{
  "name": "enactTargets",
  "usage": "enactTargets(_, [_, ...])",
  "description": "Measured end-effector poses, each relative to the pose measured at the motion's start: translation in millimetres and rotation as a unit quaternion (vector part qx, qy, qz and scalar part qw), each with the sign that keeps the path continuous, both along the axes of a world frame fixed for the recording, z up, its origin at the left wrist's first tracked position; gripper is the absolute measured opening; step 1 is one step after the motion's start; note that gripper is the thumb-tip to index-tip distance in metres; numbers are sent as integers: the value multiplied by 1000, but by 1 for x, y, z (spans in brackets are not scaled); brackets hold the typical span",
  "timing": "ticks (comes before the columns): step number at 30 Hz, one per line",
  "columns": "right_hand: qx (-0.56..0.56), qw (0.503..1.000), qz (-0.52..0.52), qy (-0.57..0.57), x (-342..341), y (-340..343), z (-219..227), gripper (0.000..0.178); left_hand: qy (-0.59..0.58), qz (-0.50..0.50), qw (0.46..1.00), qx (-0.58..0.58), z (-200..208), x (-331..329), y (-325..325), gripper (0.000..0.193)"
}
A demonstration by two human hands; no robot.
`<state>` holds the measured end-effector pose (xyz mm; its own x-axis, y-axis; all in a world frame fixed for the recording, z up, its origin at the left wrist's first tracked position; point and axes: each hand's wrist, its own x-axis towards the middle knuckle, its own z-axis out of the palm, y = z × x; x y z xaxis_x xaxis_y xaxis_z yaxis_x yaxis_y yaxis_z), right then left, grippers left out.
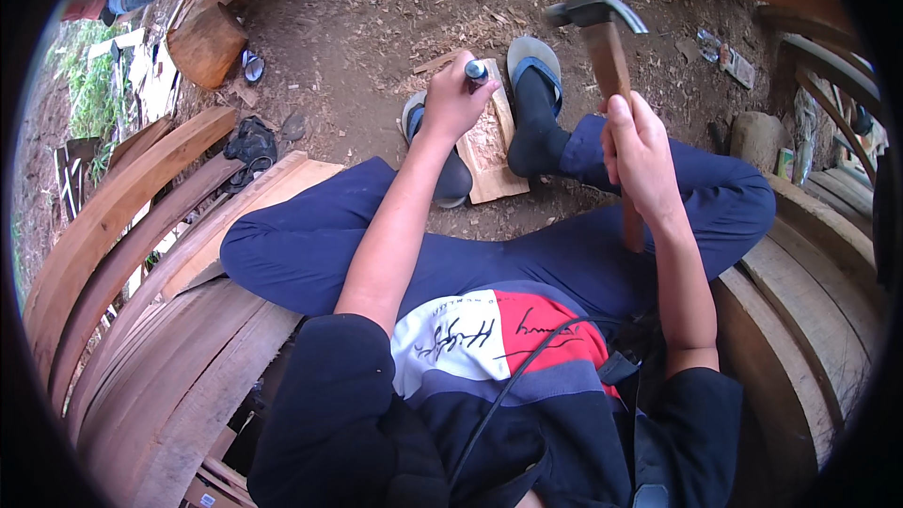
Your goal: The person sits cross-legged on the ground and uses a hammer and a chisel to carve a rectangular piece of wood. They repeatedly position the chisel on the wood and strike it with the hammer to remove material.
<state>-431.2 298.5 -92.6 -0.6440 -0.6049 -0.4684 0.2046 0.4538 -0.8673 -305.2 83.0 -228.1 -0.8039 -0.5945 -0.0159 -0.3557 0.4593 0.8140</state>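
My left hand (453, 105) is closed round an upright chisel (477, 71). Only the round end of its handle shows above my fist; the blade is hidden. Under that fist lies a wooden board (499, 186) with a rough, hollowed-out middle full of pale chips, on the ground between my feet. In my right hand (641, 155), a claw hammer (607, 58) is gripped by its wooden handle. The hammer's metal head is raised to the right of the chisel, apart from it, and looks slightly blurred.
My sandalled feet (536, 118) flank the board. Wood shavings litter the dirt floor (348, 47). Curved planks (132, 207) are stacked at left, and more timber (800, 320) lies at right. A cut log (207, 45) stands far left; a plastic bottle (708, 44) lies far right.
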Motion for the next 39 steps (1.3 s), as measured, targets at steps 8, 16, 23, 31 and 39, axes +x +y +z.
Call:
enactTargets(8, [-174,922,112,327,26,-26,53,24,48,-13,999,-4,-9,2,-5,30])
enactTargets(16, [-29,921,199,333,31,-38,45,27,83,3,995,-46,-17,1,-7,22])
enactTargets(23, [71,908,222,349,10,-42,6,27,26,-3,999,48,-16,-4,-20,36])
enactTargets(31, [168,840,337,391,9,-51,-2,28,39,-49,996,-59,-23,-8,-34,15])
enactTargets(39, [-112,952,59,279,-15,-36,45,32,-25,51,989,140,-46,15,-49,41])
